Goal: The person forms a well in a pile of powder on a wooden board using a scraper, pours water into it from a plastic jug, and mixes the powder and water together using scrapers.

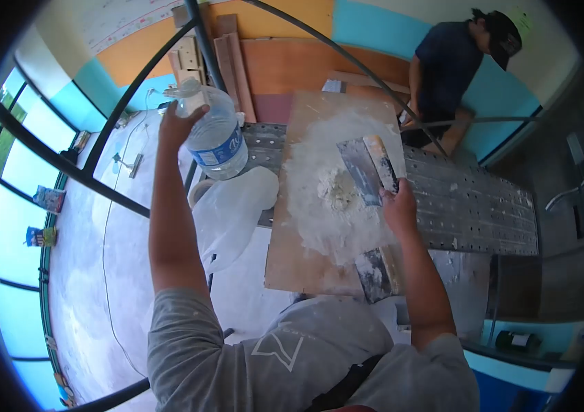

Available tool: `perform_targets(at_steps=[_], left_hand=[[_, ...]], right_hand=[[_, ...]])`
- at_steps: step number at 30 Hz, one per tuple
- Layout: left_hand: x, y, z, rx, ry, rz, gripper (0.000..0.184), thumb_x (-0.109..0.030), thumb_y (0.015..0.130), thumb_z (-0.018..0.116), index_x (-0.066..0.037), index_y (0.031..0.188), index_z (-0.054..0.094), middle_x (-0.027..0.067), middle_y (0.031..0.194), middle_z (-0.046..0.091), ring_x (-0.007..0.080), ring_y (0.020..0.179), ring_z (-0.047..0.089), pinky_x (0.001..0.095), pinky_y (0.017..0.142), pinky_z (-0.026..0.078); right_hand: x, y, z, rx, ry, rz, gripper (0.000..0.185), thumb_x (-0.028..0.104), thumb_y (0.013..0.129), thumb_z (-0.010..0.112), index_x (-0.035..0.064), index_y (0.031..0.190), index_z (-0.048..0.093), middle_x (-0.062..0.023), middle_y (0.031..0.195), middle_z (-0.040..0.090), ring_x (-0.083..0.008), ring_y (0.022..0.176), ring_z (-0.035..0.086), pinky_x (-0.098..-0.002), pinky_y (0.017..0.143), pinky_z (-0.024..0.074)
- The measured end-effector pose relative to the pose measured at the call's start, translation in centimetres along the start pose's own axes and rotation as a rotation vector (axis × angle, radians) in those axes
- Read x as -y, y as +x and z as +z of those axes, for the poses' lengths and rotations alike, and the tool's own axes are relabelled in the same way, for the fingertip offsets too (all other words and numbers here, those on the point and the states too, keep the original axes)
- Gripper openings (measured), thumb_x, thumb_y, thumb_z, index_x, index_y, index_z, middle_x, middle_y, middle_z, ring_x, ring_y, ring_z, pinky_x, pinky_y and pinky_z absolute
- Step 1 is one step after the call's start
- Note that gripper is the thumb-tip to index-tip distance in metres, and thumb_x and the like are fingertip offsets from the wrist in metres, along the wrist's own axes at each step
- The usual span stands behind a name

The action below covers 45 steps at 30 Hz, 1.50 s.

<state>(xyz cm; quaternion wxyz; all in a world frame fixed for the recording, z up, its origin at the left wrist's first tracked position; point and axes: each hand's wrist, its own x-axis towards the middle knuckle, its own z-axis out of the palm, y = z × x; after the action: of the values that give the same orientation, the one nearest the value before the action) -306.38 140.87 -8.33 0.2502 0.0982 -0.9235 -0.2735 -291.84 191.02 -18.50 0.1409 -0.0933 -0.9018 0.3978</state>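
My left hand (181,125) is closed around the upper part of a large clear plastic water bottle (218,127) with a blue label. The bottle is upright beside the left edge of a wooden board (282,264). My right hand (400,202) grips the end of a wide putty knife (364,170), its blade over the board. Just left of that blade, a small heap of white plaster (336,189) sits amid a spread of pale powder. A second putty knife (376,273), smeared white, rests at the board's near edge. Below the bottle is a whitish plastic bag (234,216).
The board lies on a perforated metal scaffold platform (474,206). Dark scaffold bars (117,96) cross on the left and overhead. Another person (450,62) in a cap stands at the far right. Planks (230,69) lean on the wall, and a cable (108,254) runs along the floor.
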Motion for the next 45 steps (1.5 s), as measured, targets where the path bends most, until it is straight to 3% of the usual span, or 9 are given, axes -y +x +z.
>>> perform_targets(at_steps=[2,5,8,13,22,26,27,31,45], left_hand=[[-2.7,0.8,-0.7,0.057,-0.16,0.203,0.068,-0.054,0.073,0.076,-0.004,0.116,0.064,0.018,0.113,0.067,0.0332,0.106,0.064,0.0415,0.091,0.048],[-3.2,3.3,0.5,0.15,-0.055,0.228,0.055,-0.051,0.076,0.075,-0.003,0.102,0.069,0.0135,0.103,0.071,0.03,0.096,0.067,0.0392,0.084,0.05],[-4.3,3.4,1.3,0.159,-0.088,0.176,0.058,-0.05,0.073,0.078,-0.003,0.105,0.068,0.014,0.104,0.07,0.029,0.097,0.067,0.0385,0.084,0.051],[-10.0,-0.7,2.2,0.202,-0.083,0.262,0.065,-0.045,0.067,0.083,-0.003,0.112,0.064,0.0156,0.105,0.069,0.0305,0.099,0.067,0.039,0.088,0.052],[-17.3,-6.7,6.4,0.314,0.14,0.766,0.056,-0.037,0.059,0.085,-0.006,0.101,0.065,0.0134,0.1,0.066,0.032,0.1,0.062,0.0413,0.09,0.047],[-18.2,-8.4,10.2,0.324,0.242,0.909,0.059,-0.044,0.063,0.08,-0.008,0.107,0.065,0.0139,0.107,0.066,0.0325,0.11,0.058,0.0457,0.098,0.039],[-19.1,-8.9,10.4,0.422,0.324,0.865,0.063,-0.047,0.066,0.078,-0.007,0.112,0.064,0.0137,0.112,0.065,0.0323,0.117,0.054,0.0496,0.104,0.034],[-20.4,-10.8,12.9,0.529,0.456,0.928,0.063,-0.045,0.068,0.078,-0.002,0.111,0.063,0.0126,0.117,0.063,0.0307,0.125,0.049,0.0529,0.111,0.028],[-22.3,-13.6,19.3,0.68,0.621,1.016,0.053,-0.042,0.067,0.078,-0.008,0.106,0.066,0.0085,0.112,0.064,0.0292,0.119,0.052,0.0573,0.109,0.029]], right_hand=[[-1.0,0.3,0.4,-0.026,-0.06,0.005,0.035,0.017,0.084,0.069,-0.0037,0.109,0.054,-0.0254,0.1,0.063,-0.0423,0.098,0.061,-0.0453,0.085,0.0467],[-0.8,0.3,0.3,-0.053,-0.074,0.058,0.036,0.017,0.085,0.069,-0.0036,0.111,0.054,-0.0258,0.102,0.063,-0.0427,0.099,0.061,-0.0456,0.085,0.0467],[-1.3,0.8,0.5,-0.085,-0.064,0.066,0.038,0.017,0.084,0.069,-0.0037,0.112,0.054,-0.0261,0.103,0.063,-0.043,0.099,0.061,-0.0457,0.085,0.0467],[-1.1,1.0,0.8,-0.099,-0.069,0.074,0.041,0.018,0.084,0.069,-0.0052,0.113,0.053,-0.0272,0.103,0.063,-0.043,0.099,0.061,-0.045,0.086,0.0472],[-1.0,0.0,1.2,-0.097,-0.096,0.21,0.041,0.022,0.084,0.068,-0.005,0.111,0.053,-0.0281,0.103,0.064,-0.0438,0.099,0.062,-0.0461,0.086,0.0477],[-2.4,0.5,0.9,-0.108,-0.068,0.263,0.04,0.022,0.083,0.071,-0.0039,0.109,0.055,-0.0268,0.101,0.065,-0.0433,0.098,0.063,-0.0455,0.084,0.0485],[-2.7,0.6,0.8,-0.11,-0.062,0.275,0.039,0.023,0.083,0.072,-0.0034,0.108,0.056,-0.0261,0.1,0.065,-0.0428,0.097,0.063,-0.0451,0.083,0.0489],[-3.5,0.5,0.3,-0.115,0.036,0.331,0.038,0.023,0.083,0.072,-0.0037,0.106,0.056,-0.0257,0.098,0.066,-0.0424,0.095,0.064,-0.0444,0.083,0.0493],[-7.1,-0.3,-0.3,-0.102,0.057,0.392,0.041,0.022,0.083,0.071,-0.005,0.11,0.056,-0.0285,0.107,0.064,-0.0426,0.104,0.061,-0.0437,0.089,0.0472]])
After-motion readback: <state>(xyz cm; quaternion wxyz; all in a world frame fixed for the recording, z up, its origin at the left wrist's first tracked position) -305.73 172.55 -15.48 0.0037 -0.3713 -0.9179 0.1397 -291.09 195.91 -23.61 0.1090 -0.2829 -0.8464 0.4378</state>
